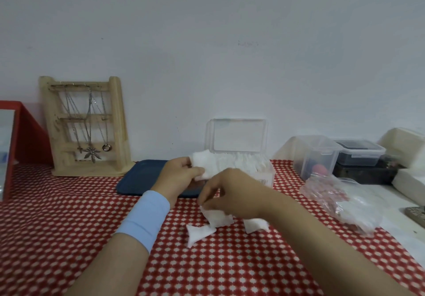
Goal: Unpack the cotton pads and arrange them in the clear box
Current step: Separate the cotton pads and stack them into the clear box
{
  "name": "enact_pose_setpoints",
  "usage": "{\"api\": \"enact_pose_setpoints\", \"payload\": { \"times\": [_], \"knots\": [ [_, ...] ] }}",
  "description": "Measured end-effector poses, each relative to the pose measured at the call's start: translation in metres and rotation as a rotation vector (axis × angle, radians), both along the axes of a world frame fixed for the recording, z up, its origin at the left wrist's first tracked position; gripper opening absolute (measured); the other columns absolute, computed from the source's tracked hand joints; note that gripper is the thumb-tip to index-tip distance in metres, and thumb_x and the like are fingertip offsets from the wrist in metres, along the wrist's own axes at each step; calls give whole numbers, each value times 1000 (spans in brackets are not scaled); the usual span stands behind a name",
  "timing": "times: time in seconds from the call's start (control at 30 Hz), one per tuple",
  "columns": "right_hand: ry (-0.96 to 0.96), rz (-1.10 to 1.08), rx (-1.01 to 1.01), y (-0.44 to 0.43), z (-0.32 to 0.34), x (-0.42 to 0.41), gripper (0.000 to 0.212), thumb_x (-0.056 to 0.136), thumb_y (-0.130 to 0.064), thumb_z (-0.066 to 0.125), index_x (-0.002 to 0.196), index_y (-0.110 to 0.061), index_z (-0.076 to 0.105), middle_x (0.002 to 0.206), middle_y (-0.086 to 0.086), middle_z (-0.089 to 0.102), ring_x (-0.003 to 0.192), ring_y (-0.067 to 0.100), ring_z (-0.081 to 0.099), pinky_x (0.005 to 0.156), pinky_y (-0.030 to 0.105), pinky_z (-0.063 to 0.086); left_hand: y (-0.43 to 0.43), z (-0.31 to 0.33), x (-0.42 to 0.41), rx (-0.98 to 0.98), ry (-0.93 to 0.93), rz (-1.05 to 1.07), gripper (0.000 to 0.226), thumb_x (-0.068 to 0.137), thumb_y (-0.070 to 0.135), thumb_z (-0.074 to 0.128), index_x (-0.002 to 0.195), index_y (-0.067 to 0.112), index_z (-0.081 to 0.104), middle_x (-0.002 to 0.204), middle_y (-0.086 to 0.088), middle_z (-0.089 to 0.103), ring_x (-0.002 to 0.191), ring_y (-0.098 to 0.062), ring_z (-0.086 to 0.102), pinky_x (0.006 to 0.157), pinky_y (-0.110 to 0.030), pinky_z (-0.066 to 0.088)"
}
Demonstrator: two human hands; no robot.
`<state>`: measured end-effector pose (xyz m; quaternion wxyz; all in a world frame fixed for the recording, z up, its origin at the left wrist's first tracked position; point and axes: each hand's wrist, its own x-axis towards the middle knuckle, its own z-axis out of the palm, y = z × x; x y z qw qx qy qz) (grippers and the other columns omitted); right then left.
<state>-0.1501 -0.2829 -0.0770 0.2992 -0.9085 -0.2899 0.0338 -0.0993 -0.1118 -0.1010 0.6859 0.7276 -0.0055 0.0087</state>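
A clear box [269, 177] with its lid [238, 134] standing open sits against the wall, a row of white cotton pads [243, 161] upright inside it. My left hand [179, 173] grips a stack of pads [203, 163] just left of the box. My right hand [227, 192] pinches a loose pad [217, 217] off the red patterned cloth. Two more pads lie on the cloth, one [197, 232] below my right hand and one [255, 224] under my right wrist. The crumpled plastic pad wrapper [345, 203] lies to the right.
A dark blue tray [140, 178] lies under my left hand. A wooden jewellery stand [85, 125] with necklaces is at the back left, beside a red frame [27, 139]. Clear storage containers [315, 155] and white boxes [404, 144] crowd the back right.
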Motion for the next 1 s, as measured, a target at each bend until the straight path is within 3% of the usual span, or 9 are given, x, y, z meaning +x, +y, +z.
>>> {"api": "enact_pose_setpoints", "payload": {
  "times": [0.1, 0.2, 0.27, 0.37, 0.47, 0.63, 0.73, 0.9, 1.0],
  "knots": [
    [81, 113, -162, 14, -12, -3, 36, 91, -24, 73, 126, -29, 70, 119, -13, 71, 95, -4, 64, 88, 17, 50, -3, 1, -1, -46, -3, -10, 17, 93, -4, 67, 101, 10, 71, 108, -11, 74, 99, -24, 72, 67, -24, 62],
    [107, 163, -282, 17, -19, -2, 55, 90, -27, 74, 142, -29, 56, 126, -7, 67, 102, 9, 61, 89, 22, 45, -4, -1, 1, -25, -7, -20, 19, 93, -4, 66, 105, 10, 70, 107, -7, 74, 97, -21, 72, 68, -25, 62],
    [103, 174, -258, 16, -18, -2, 46, 90, -28, 74, 134, -30, 63, 122, -9, 68, 99, 7, 60, 88, 21, 45, -5, -1, 1, -18, -9, -25, 18, 94, -2, 66, 105, 12, 70, 106, -6, 74, 94, -19, 72, 69, -26, 63],
    [107, 91, -97, 10, -12, 1, 23, 87, -35, 76, 108, -27, 77, 100, -10, 72, 89, 8, 64, 84, 27, 54, -4, -2, 1, -3, -1, -28, 12, 96, 8, 65, 105, 10, 73, 104, -10, 77, 97, -24, 74, 80, -35, 64],
    [107, -46, 153, -4, -3, 7, 11, 84, -28, 80, 94, -22, 80, 82, 0, 74, 72, 12, 63, 73, 31, 54, -5, -1, -1, 17, 3, -22, 28, 96, 23, 64, 103, -3, 72, 105, -24, 74, 96, -28, 72, 94, -50, 59],
    [140, -301, 531, -32, 8, 17, 11, 87, -18, 79, 92, -9, 77, 84, 12, 77, 70, 21, 70, 70, 36, 60, -13, 2, -7, -197, 93, -104, 18, 98, 13, 64, 109, 2, 74, 110, -18, 75, 104, -32, 73, 73, -35, 63],
    [134, -397, 578, -40, 5, 23, 11, 85, -20, 80, 91, -11, 77, 86, 20, 74, 64, 27, 65, 66, 44, 58, -17, 2, -10, -226, 113, -191, 19, 98, 15, 66, 112, 5, 74, 108, -14, 78, 103, -28, 75, 80, -35, 62],
    [244, -342, 735, -39, 10, 20, 13, 88, -14, 78, 97, -6, 75, 76, 8, 73, 60, 19, 69, 49, 32, 42, -22, 0, -14, -189, 114, -228, 23, 98, 18, 66, 115, 4, 73, 107, -14, 78, 101, -27, 76, 84, -36, 62],
    [136, -423, 629, -34, 8, 20, 12, 82, -17, 83, 87, -9, 75, 73, 4, 75, 56, 19, 67, 49, 37, 52, -26, 2, -17, -227, 123, -287, 27, 99, 17, 64, 120, 1, 70, 111, -17, 76, 104, -29, 75, 90, -39, 61]
  ]
}}
